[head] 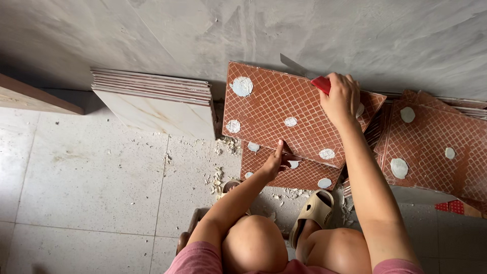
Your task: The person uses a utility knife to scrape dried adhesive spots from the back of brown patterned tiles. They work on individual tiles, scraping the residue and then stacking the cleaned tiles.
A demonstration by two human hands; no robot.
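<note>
Bent knees (pixel 253 243) and sandalled feet (pixel 313 210) fill six o'clock. Beyond, the top tile (pixel 284 109), reddish back up with pale adhesive dabs (pixel 242 86), leans on others at twelve o'clock; judged stiff, heavy and brittle, best held by its edges. The left hand (pixel 276 161) pinches its lower edge. The right hand (pixel 341 96), arm extended, clenches a red-handled scraper (pixel 307 73) at one o'clock.

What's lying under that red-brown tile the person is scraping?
Under the top tile lies another red-brown tile with the same grid and white blobs. Only its lower edge shows; the rest, and anything beneath, is covered.
</note>
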